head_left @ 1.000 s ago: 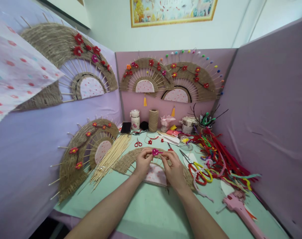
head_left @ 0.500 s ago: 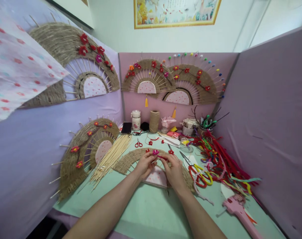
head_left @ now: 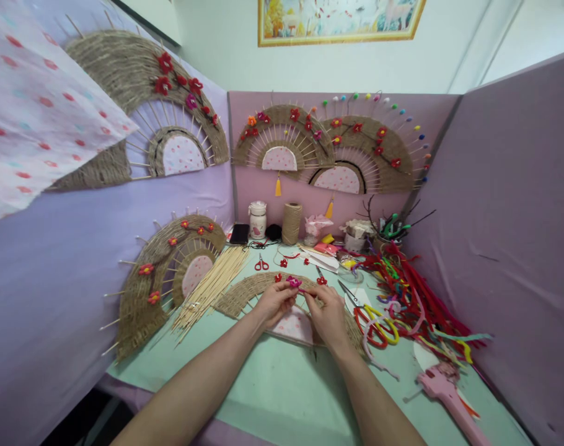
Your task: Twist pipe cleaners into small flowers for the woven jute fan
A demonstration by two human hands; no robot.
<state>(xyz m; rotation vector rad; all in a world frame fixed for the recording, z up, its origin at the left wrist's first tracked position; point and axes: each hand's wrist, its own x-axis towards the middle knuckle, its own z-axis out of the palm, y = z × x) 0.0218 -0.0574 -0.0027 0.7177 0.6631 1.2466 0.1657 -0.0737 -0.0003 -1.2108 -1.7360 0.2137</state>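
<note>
My left hand [head_left: 276, 303] pinches a magenta pipe-cleaner flower [head_left: 294, 282] between thumb and fingertips. With finger and thumb, my right hand [head_left: 327, 310] grips the short magenta end that sticks out from the flower. Both hands are above a half-round twine fan [head_left: 245, 290] lying on the table, its spotted half-circle centre [head_left: 292, 327] partly covered by my left hand. One red flower [head_left: 277, 277] is at the fan's upper edge, and another red flower [head_left: 321, 280] is just beyond my right fingers.
Thin wooden sticks [head_left: 212, 288] and small red scissors [head_left: 261, 262] lie left and behind. To the right are large scissors [head_left: 371, 322], a heap of pipe cleaners [head_left: 421, 303] and a pink glue gun [head_left: 444, 390]. A twine spool [head_left: 291, 224] stands behind; finished fans [head_left: 379, 148] hang on the panels.
The view has shifted slightly, so the scene sits a little further right and higher. The magenta flower shows more of its petals, and both hands keep their hold on it.
</note>
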